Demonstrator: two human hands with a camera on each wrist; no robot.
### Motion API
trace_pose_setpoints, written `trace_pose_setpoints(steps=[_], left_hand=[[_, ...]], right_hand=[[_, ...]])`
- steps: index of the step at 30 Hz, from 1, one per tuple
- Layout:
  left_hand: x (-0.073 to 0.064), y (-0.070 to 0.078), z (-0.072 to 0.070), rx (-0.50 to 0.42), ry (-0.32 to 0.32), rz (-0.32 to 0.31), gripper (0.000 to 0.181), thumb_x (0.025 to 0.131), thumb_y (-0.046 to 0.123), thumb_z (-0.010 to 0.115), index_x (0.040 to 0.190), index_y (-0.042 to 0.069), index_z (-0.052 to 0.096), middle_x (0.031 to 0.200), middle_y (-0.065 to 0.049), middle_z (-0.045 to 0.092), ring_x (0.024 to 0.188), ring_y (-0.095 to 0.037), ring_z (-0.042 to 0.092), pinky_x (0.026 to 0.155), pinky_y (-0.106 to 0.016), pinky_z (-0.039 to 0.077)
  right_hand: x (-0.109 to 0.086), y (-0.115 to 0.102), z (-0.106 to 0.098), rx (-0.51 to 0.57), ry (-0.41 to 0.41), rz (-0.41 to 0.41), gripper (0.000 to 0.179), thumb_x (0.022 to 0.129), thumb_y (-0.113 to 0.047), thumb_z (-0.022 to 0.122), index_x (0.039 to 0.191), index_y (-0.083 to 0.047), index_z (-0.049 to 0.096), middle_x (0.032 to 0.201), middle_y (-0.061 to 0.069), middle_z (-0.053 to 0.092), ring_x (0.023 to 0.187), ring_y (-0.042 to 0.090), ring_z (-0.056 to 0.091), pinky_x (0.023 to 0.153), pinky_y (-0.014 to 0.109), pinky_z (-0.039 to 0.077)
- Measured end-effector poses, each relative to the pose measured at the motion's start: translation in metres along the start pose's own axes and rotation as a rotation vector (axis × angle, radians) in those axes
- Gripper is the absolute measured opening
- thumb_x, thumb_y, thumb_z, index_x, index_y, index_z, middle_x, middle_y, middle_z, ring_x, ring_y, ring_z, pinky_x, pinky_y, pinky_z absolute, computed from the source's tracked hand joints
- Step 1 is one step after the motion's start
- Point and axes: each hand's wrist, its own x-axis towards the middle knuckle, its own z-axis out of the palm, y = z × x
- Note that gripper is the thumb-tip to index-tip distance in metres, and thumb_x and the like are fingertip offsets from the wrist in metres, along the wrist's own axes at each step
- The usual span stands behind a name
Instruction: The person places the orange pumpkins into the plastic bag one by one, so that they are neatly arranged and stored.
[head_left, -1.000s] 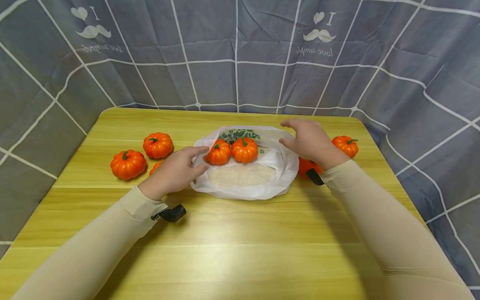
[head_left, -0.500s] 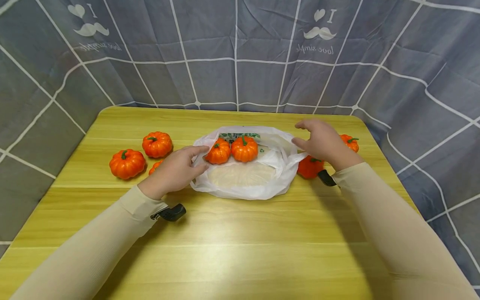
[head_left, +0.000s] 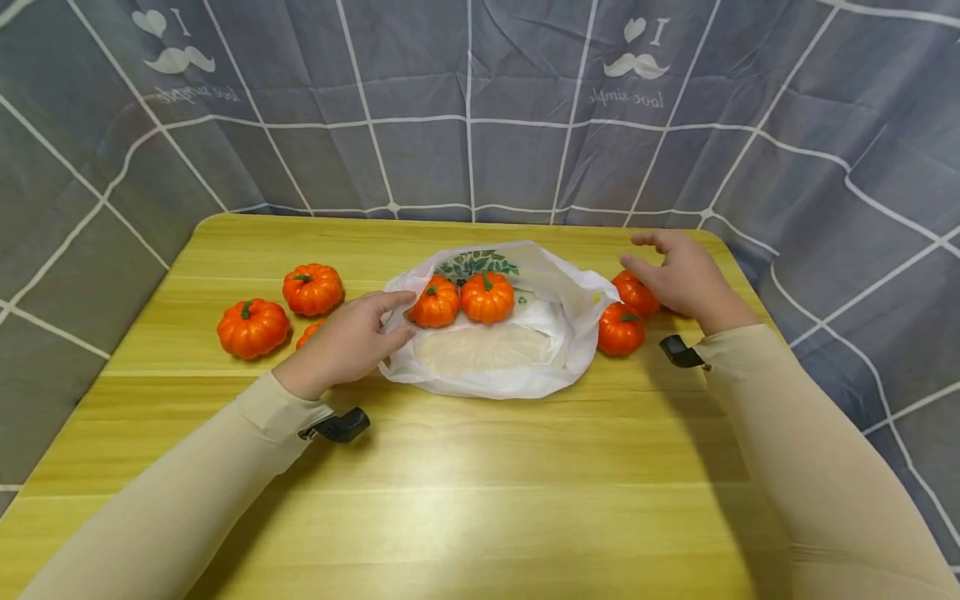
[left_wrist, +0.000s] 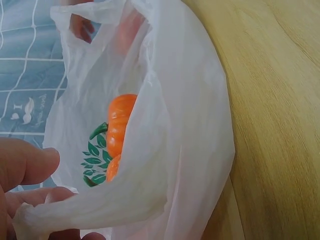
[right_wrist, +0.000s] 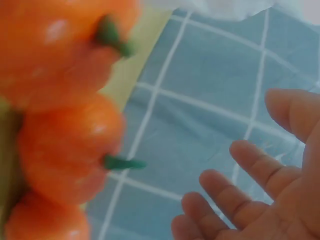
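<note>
A white plastic bag (head_left: 487, 379) with a green leaf print lies with its mouth open in the middle of the table. Two small orange pumpkins with green stems, a left one (head_left: 435, 302) and a right one (head_left: 487, 297), are inside it. At the bag's left side my left hand (head_left: 351, 337) holds its handle (left_wrist: 95, 210) with the fingers, the thumb standing apart. My right hand (head_left: 686, 279), fingers spread and holding nothing, hovers by the pumpkins on the right: a front pumpkin (head_left: 621, 329) and one behind (head_left: 636, 292). A third pumpkin (right_wrist: 47, 220) there is mostly hidden in the head view.
Left of the bag sit two pumpkins, a near one (head_left: 253, 328) and a far one (head_left: 312, 289). Another pumpkin (head_left: 307, 333) is partly covered by my left hand. A grey checked curtain (head_left: 517, 167) surrounds the wooden table (head_left: 480, 500) at the back and sides.
My right hand has moved right, away from the bag's right side, over the right-hand pumpkins. The bag's right handle has dropped outward beside them. My left hand has stayed in place.
</note>
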Motion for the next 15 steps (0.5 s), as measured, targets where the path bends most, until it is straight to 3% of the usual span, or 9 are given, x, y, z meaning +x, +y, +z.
trace_pose_setpoints(steps=[7,11,15], left_hand=[[-0.001,-0.002,0.000,0.013,0.017,0.013,0.057,0.104,0.027,0.063,0.155,0.007,0.052,0.098,-0.012,0.066,0.050,-0.014,0.038,0.053,-0.030,0.038],[-0.001,-0.004,0.000,0.041,0.025,0.024,0.057,0.103,0.027,0.063,0.155,0.007,0.052,0.080,-0.007,0.059,0.050,-0.013,0.036,0.055,-0.031,0.038],[-0.001,-0.003,0.001,0.035,0.017,0.024,0.057,0.103,0.028,0.062,0.155,0.007,0.052,0.069,-0.002,0.050,0.048,-0.012,0.035,0.051,-0.029,0.036]], right_hand=[[0.006,0.025,0.006,-0.042,-0.094,0.047,0.074,0.104,-0.044,0.061,0.159,0.000,0.040,0.162,0.032,0.037,0.146,0.051,0.037,0.120,0.067,0.031],[0.007,0.034,0.012,-0.034,-0.118,0.050,0.082,0.102,-0.046,0.064,0.163,-0.001,0.032,0.165,0.032,0.032,0.147,0.052,0.035,0.121,0.068,0.029],[0.003,0.037,0.019,-0.023,-0.130,-0.006,0.084,0.101,-0.044,0.067,0.163,0.001,0.031,0.165,0.032,0.031,0.152,0.052,0.029,0.124,0.067,0.026]])
